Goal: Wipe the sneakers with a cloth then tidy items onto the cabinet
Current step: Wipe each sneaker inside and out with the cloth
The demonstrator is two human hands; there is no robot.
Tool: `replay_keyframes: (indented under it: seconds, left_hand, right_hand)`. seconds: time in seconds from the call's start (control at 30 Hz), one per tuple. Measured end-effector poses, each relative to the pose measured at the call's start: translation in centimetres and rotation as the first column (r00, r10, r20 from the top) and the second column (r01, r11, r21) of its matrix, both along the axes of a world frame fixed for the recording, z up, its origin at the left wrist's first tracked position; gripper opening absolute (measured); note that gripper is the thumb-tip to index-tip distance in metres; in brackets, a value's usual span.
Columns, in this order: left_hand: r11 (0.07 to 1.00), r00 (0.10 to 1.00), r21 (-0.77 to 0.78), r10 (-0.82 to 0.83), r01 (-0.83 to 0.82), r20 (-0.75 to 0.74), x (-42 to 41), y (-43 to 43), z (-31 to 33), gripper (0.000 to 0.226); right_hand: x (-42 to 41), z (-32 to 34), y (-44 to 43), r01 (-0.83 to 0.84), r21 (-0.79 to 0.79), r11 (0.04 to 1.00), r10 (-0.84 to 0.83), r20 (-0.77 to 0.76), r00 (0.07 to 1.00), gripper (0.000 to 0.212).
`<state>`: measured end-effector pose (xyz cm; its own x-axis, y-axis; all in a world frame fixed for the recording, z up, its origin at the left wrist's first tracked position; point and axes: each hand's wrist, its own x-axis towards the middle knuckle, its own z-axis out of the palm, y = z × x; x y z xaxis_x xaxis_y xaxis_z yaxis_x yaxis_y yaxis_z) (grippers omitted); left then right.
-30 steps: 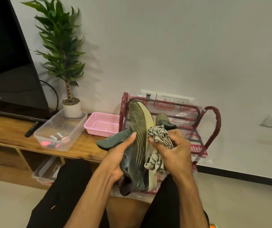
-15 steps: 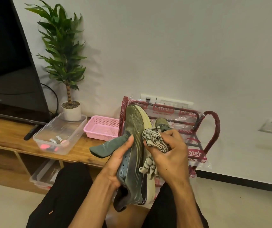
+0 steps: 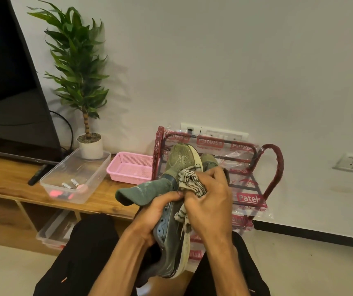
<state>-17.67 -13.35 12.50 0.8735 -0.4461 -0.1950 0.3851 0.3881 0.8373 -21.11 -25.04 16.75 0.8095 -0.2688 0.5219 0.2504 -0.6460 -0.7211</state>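
Soft, dimmish indoor light; plant (image 3: 75, 67) shadow on wall (image 3: 235, 60); wide-angle bowing at edges

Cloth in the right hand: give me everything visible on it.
The cloth is off-white with thin dark stripes and looks like soft woven fabric. It is crumpled into a wad, gripped by the right hand and pressed against the side of the olive sneaker, which the left hand holds toe-up. A loose tail hangs below the fist along the pale sole edge.
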Motion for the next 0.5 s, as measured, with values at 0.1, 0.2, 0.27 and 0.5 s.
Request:
replay_keyframes:
  seconds: [0.1,0.2,0.27,0.5]
  left_hand:
    - [0.999,1.000,0.046,0.023,-0.022,-0.015,-0.2,-0.2,-0.1,0.040]
    - [0.995,0.999,0.097,0.026,-0.028,0.023,-0.2,-1.0,0.1,0.044]
    - [0.993,0.999,0.112,0.037,-0.041,0.038,-0.3,-1.1,0.2,0.029]
    - [0.970,0.989,0.196,0.136,-0.145,0.058,-0.3,-0.5,0.2,0.012]
  right_hand:
    - [0.5,0.2,-0.9,-0.033,-0.007,0.999,0.032,-0.042,0.999,0.020]
    - [2.3,0.7,-1.1,0.110,0.052,0.993,-0.114,0.098,0.989,0.020]
    - [3.1,1.0,-1.3,0.147,0.063,0.987,-0.153,0.111,0.982,0.020]
    - [1.5,-0.3,-1.0,-0.095,0.056,0.994,0.100,-0.077,0.992,0.021]
